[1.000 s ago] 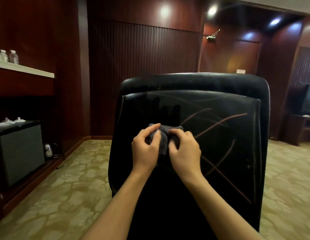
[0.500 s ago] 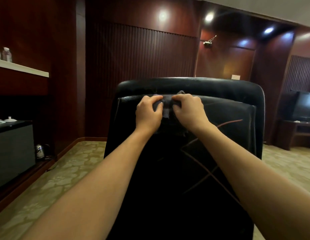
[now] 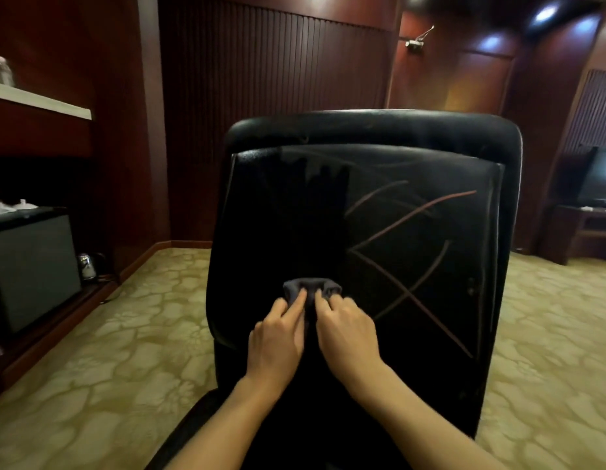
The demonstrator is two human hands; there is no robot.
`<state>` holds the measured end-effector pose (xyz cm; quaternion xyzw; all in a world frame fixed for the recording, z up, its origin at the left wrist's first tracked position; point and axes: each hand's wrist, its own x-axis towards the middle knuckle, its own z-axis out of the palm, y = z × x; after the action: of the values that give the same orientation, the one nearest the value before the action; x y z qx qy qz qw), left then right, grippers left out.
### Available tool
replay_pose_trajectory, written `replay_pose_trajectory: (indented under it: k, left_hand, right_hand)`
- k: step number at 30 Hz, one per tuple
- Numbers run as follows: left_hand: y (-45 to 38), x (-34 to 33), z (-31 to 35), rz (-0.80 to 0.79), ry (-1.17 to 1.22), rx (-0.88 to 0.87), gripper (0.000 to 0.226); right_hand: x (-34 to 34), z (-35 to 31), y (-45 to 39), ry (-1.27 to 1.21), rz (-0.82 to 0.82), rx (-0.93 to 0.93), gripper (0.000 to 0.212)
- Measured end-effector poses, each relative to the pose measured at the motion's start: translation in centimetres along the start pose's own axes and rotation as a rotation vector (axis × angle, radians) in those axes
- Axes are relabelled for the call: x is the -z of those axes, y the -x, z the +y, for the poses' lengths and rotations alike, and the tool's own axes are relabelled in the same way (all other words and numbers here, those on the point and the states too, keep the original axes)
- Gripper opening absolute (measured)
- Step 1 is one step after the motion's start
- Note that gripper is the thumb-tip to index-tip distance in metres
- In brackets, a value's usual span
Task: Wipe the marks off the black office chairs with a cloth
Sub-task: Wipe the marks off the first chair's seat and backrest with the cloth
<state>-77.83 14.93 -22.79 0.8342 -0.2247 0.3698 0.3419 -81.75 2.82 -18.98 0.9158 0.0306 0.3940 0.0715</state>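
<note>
Both hands press one bunched dark cloth (image 3: 311,289) against the back of the black chair (image 3: 372,212), low on the panel and left of its middle. The left hand (image 3: 277,340) and the right hand (image 3: 349,334) lie side by side, touching or nearly so, fingers curled over the near edge of the cloth and holding it flat to the leather.

The remaining marks (image 3: 413,252) lie to the right of the grip and mostly above it: long reddish strokes that cross each other, running on diagonals from the upper right of the panel down toward its lower right. The strip of panel directly above the cloth looks clean.

The right hand is the nearer one to the strokes. The next pass probably calls for a shift rightward, then a stroke along the panel's height.
</note>
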Motion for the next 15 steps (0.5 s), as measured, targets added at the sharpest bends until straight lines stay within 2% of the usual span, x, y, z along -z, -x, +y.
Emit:
replay_pose_trajectory:
  k: [3, 7, 9, 12, 15]
  left_hand:
    - [0.1, 0.9, 0.1, 0.023, 0.116, 0.039, 0.037]
    - [-5.3, 3.2, 2.3, 0.223, 0.168, -0.03, 0.037]
    - [-7.6, 3.9, 3.3, 0.25, 0.161, -0.065, 0.037]
    - [-7.8, 2.5, 2.7, 0.154, 0.129, -0.065, 0.037]
    - [-4.4, -0.5, 1.2, 0.158, 0.156, -0.034, 0.038]
  right_hand:
    - [0.9, -0.2, 0.2, -0.049, 0.039, 0.006, 0.044]
    - [5.3, 0.8, -4.5, -0.058, 0.2, -0.002, 0.025]
    - [6.7, 1.6, -6.3, -0.03, 0.215, 0.0, 0.021]
    - [5.0, 2.5, -6.1, 0.013, 0.098, -0.018, 0.032]
    - [1.9, 2.0, -2.8, 0.048, 0.13, -0.039, 0.043]
